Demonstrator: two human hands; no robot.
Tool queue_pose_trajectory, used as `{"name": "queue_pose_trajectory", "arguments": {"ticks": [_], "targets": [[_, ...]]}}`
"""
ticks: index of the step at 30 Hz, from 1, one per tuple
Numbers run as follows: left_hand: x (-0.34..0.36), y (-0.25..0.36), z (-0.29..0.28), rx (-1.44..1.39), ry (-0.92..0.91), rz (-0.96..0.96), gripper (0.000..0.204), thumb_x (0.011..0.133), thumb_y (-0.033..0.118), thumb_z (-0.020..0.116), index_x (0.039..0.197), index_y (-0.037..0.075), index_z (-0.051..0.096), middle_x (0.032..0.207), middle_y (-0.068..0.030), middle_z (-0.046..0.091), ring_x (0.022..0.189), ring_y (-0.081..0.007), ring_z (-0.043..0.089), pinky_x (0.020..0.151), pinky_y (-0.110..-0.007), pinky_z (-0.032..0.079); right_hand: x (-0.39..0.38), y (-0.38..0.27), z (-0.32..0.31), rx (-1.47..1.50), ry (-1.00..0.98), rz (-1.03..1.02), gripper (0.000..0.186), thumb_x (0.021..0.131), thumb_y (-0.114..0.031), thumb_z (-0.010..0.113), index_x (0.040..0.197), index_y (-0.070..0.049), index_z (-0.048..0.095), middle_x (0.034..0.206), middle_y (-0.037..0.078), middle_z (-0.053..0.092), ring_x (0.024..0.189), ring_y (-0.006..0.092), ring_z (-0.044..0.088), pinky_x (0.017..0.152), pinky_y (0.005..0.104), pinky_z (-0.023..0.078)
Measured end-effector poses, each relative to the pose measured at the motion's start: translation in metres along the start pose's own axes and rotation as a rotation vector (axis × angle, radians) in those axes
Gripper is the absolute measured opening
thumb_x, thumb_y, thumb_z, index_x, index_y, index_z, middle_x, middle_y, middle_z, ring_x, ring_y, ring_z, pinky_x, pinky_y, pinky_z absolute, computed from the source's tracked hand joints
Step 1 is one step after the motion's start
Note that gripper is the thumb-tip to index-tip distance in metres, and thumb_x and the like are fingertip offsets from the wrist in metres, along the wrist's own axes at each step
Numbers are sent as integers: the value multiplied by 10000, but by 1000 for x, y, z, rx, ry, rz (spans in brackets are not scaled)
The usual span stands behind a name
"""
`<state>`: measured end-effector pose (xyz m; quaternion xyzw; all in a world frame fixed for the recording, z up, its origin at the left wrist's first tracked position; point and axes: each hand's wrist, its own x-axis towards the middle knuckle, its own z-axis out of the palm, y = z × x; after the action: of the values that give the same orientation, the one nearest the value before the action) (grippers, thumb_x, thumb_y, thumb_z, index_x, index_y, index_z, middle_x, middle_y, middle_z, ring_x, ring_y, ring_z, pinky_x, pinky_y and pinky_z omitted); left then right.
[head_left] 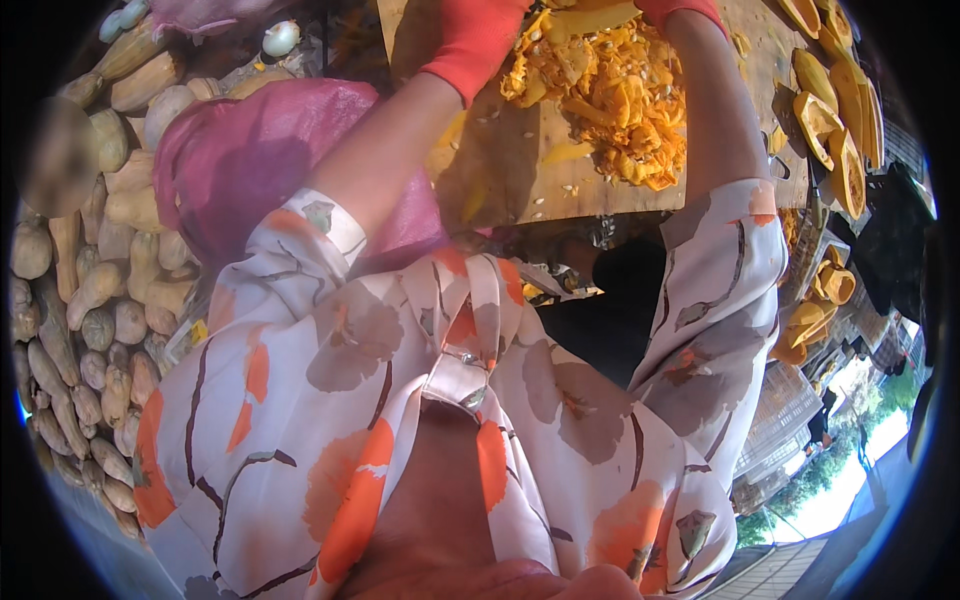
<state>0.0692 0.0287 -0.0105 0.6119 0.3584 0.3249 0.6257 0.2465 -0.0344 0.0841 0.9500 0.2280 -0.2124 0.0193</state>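
Observation:
At the top edge, my left hand (478,42) wears a red glove, and its fingers run out of the picture. Only the wrist and lower part of my right hand (686,10), gloved in red too, show to the right. Between them lies a yellow-orange squash piece (592,19), partly cut off by the edge. Whether either hand grips it is hidden. Below the hands, a heap of stringy orange squash pulp with pale seeds (635,115) sits on a wooden board (505,180). A few loose seeds and scraps lie around it.
A pink mesh sack (260,150) bulges beside my left forearm. Many whole tan squashes (95,285) cover the ground at left, near a white onion-like bulb (281,38). Hollowed squash halves (818,125) line the board's right side, with more cut pieces (808,320) lower down.

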Motion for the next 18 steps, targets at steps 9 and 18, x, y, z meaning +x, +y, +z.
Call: {"name": "queue_pose_trajectory", "arguments": {"ticks": [9, 18], "targets": [[4, -14, 5, 2, 39, -6, 386, 773, 84, 728, 1076, -32, 520, 926, -149, 680, 845, -217, 653, 742, -338, 524, 3, -6, 57, -200, 209, -354, 345, 872, -270, 481, 985, -23, 693, 1044, 199, 680, 993, 351, 652, 842, 420, 512], [12, -12, 9, -47, -19, 13, 345, 787, 81, 713, 1070, -16, 539, 915, -133, 680, 837, -205, 652, 745, -334, 519, -30, 6, 34, 26, 253, -320, 325, 896, -233, 463, 990, 14, 653, 1012, 268, 657, 968, 399, 640, 819, 477, 501]]}}
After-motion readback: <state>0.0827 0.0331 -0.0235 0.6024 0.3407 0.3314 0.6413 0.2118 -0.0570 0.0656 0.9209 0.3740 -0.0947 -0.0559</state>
